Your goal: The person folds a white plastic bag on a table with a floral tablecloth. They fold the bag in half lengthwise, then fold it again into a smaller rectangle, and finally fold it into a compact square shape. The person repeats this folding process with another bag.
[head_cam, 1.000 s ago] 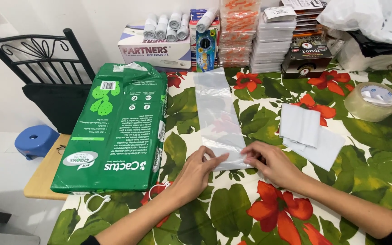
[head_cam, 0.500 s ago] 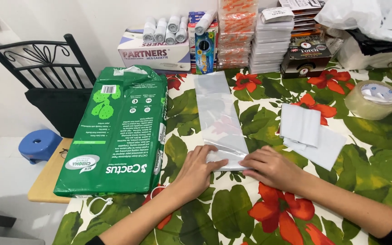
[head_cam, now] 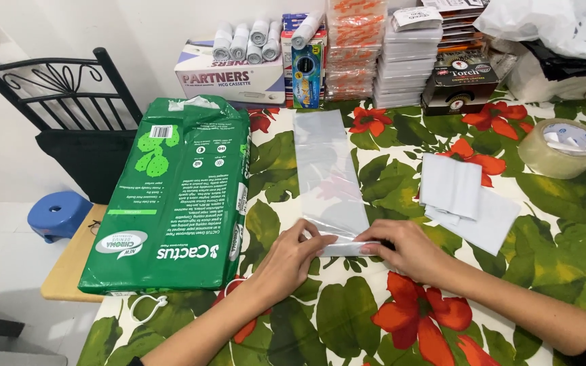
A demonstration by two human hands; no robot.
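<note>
1. Floral oilcloth, green leaves and red flowers, covers the table (head_cam: 564, 224) pretty much edge to edge.
2. Big green paper pack (head_cam: 171, 196) lies flat at about 9 o'clock from the hands, hanging slightly over the table's left side.
3. Clear plastic bag (head_cam: 327, 173) stretches long and flat from the hands up toward 12 o'clock. Its near end is folded over, right under the fingers.
4. Left hand (head_cam: 293, 254) has fingers curled down, pressing and pinching the folded end from the 9 o'clock side.
5. Right hand (head_cam: 408, 251) does the same from 3 o'clock, fingertips flat on the crease, nothing lifted.
6. White paper sheets (head_cam: 462, 200) sit at 2 o'clock, near but not touching the bag.
7. Tape roll (head_cam: 563, 148) is further out, also around 2 o'clock.
8. Looks to me like the fold-the-end step. I'd guess the next move needs the crease held tight while one hand frees up.
</note>
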